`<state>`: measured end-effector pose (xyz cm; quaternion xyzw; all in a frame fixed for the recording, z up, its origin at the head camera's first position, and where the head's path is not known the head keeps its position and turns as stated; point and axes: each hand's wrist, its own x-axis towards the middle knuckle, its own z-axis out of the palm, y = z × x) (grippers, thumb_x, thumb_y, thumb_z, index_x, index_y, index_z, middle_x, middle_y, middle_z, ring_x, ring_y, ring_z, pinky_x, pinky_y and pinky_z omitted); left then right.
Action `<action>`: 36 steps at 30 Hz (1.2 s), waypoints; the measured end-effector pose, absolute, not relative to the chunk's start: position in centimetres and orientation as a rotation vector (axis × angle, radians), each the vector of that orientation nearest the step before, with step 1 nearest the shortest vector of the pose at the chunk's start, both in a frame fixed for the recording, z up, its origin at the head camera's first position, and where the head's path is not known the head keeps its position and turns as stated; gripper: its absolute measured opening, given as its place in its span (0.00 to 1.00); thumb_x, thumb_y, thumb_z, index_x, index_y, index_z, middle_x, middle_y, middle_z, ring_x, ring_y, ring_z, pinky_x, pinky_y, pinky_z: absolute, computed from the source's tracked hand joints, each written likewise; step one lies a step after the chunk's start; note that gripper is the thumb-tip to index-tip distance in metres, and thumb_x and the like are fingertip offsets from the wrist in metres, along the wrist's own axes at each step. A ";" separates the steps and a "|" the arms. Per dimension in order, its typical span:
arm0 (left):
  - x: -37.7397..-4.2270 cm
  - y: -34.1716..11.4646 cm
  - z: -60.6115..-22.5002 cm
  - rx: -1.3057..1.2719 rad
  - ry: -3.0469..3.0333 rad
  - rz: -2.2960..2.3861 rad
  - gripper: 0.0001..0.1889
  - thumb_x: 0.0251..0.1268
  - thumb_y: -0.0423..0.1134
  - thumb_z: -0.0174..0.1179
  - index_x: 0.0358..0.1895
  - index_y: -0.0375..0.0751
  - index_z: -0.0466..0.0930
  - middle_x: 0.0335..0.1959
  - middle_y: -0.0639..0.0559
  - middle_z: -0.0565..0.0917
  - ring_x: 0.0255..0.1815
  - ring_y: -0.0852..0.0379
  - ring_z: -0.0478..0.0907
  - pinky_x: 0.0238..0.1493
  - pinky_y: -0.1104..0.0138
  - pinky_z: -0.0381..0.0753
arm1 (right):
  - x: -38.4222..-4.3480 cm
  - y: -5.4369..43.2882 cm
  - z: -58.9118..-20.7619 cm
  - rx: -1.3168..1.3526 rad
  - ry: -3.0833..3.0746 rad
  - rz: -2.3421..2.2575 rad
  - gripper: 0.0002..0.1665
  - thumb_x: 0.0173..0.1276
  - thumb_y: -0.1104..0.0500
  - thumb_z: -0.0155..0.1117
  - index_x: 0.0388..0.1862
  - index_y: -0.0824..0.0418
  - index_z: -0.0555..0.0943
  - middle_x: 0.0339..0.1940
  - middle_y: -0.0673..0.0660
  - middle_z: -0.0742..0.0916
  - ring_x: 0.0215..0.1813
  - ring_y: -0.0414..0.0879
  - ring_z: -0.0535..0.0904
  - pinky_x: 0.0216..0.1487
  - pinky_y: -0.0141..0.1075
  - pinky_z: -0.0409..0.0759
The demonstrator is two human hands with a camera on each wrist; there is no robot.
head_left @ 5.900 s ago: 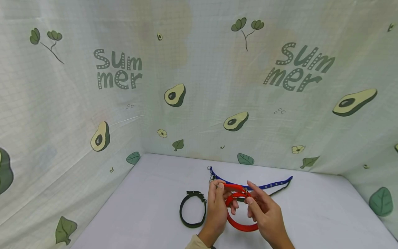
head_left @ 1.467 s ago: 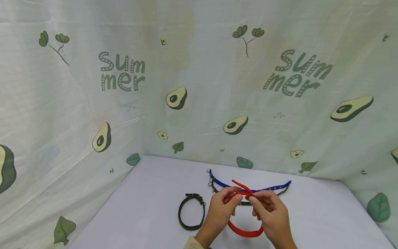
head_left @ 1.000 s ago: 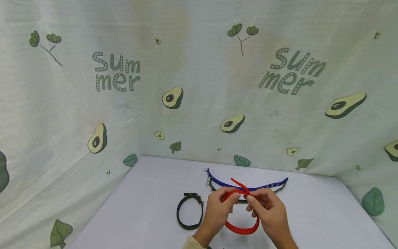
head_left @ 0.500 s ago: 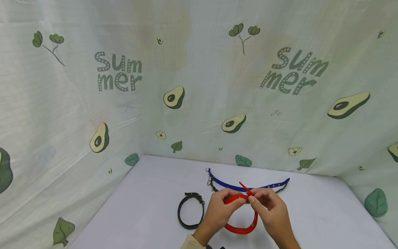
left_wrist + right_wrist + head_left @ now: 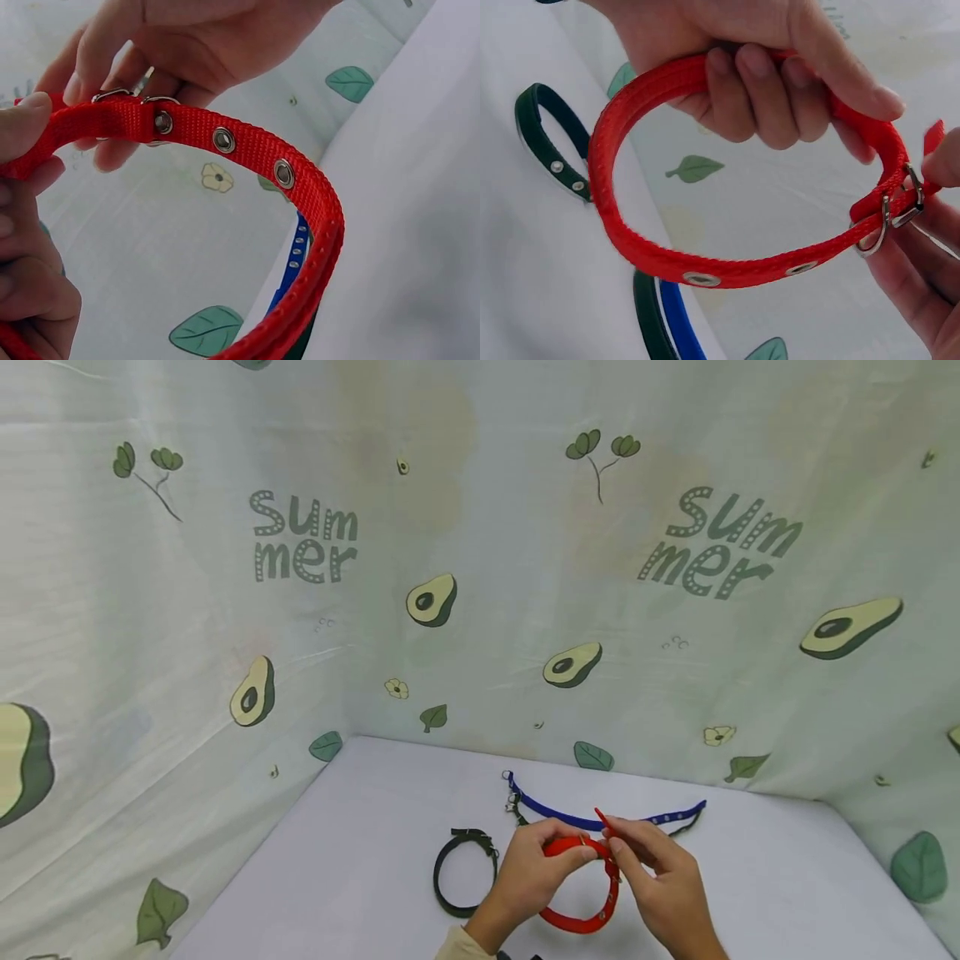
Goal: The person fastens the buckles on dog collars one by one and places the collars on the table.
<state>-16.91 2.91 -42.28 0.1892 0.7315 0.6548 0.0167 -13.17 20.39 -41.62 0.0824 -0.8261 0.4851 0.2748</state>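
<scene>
A red collar (image 5: 573, 924) with metal eyelets hangs as a loop between both hands above the table. My left hand (image 5: 528, 868) grips its band, with several fingers curled round it in the right wrist view. My right hand (image 5: 663, 877) pinches the pointed strap end (image 5: 934, 142), which passes through the metal buckle (image 5: 909, 202). Beside the buckle, a D-ring (image 5: 877, 234) sits on the band. In the left wrist view, eyelets (image 5: 223, 139) line the band away from the buckle. Whether the buckle's prong sits in an eyelet is unclear.
A dark green collar (image 5: 437, 872) lies looped on the white table (image 5: 360, 860), left of my hands. Behind them stretches a blue collar (image 5: 551, 812), with a dark green strap (image 5: 521, 812) partly hidden alongside. A printed curtain (image 5: 495, 543) encloses the table's back and sides.
The red strap end has been drawn through the buckle, and less of it sticks up past my right fingers. Eyelets now show on the loop's right side. The other collars lie unmoved.
</scene>
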 end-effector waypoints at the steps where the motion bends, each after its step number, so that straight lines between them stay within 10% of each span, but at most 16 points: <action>1: -17.0 2.9 -42.2 0.587 2.264 2.039 0.12 0.64 0.47 0.69 0.46 0.45 0.87 0.38 0.62 0.86 0.38 0.62 0.81 0.37 0.69 0.83 | -13.2 20.3 -41.7 0.195 -2.213 1.298 0.17 0.69 0.64 0.68 0.56 0.55 0.85 0.42 0.46 0.86 0.43 0.38 0.85 0.44 0.25 0.80; 10: -16.8 2.5 -42.5 0.634 2.240 2.005 0.09 0.63 0.45 0.70 0.43 0.48 0.88 0.36 0.62 0.86 0.35 0.63 0.81 0.35 0.70 0.83 | -12.3 19.1 -43.4 0.147 -2.059 1.315 0.25 0.64 0.77 0.65 0.56 0.58 0.86 0.38 0.50 0.83 0.32 0.39 0.82 0.35 0.25 0.82; 36: -18.1 1.1 -43.1 0.782 2.249 1.954 0.09 0.65 0.45 0.69 0.45 0.48 0.88 0.40 0.60 0.86 0.37 0.62 0.82 0.38 0.69 0.84 | -12.3 19.1 -43.8 0.210 -2.155 1.400 0.18 0.74 0.72 0.56 0.49 0.53 0.86 0.41 0.50 0.81 0.33 0.42 0.81 0.32 0.34 0.85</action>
